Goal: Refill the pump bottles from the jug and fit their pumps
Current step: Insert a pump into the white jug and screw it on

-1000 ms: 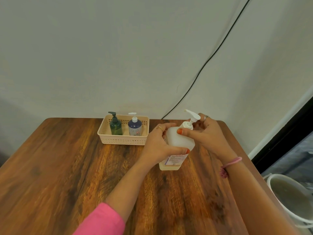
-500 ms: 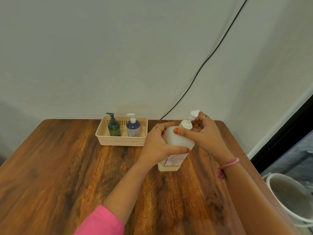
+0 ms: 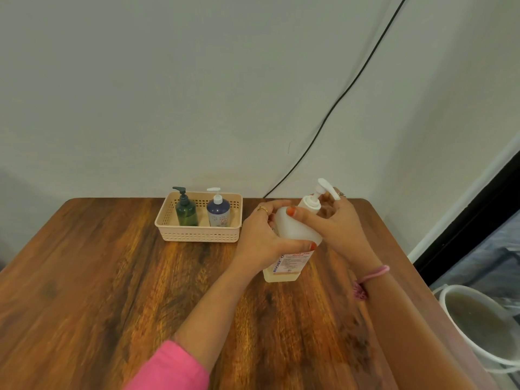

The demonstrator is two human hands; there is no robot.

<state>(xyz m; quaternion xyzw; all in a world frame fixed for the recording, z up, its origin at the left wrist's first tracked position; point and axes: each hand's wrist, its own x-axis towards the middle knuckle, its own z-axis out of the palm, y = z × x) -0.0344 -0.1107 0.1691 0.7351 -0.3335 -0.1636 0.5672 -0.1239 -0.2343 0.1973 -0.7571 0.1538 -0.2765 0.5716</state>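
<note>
The white bottle [image 3: 295, 235] is gripped around its body by the left hand [image 3: 264, 240], thumb across the front and fingers curled behind. The pump [image 3: 318, 197] at its neck is pinched by the right hand [image 3: 334, 220], thumb on the bottle's shoulder and fingers curled about the collar at the far side. The bottle stands on the wooden table [image 3: 112, 291], leaned toward one o'clock, with a little yellowish liquid visible at its base.

The step in hand is judged to be a turning of the pump collar; whether it is being tightened or loosened cannot be told. If fitting, the next move calls for the body to be held firm while the collar is twisted home.

At ten o'clock from the hands, a beige basket [image 3: 197, 235] is set near the wall. Two smaller bottles are held in it, a green bottle [image 3: 186, 212] and a blue bottle [image 3: 218, 213], each with its pump on. Three pump bottles are counted in all, and one basket. At four o'clock, beyond the table's edge, one white bucket [image 3: 472, 327] is seen. No jug can be made out.
</note>
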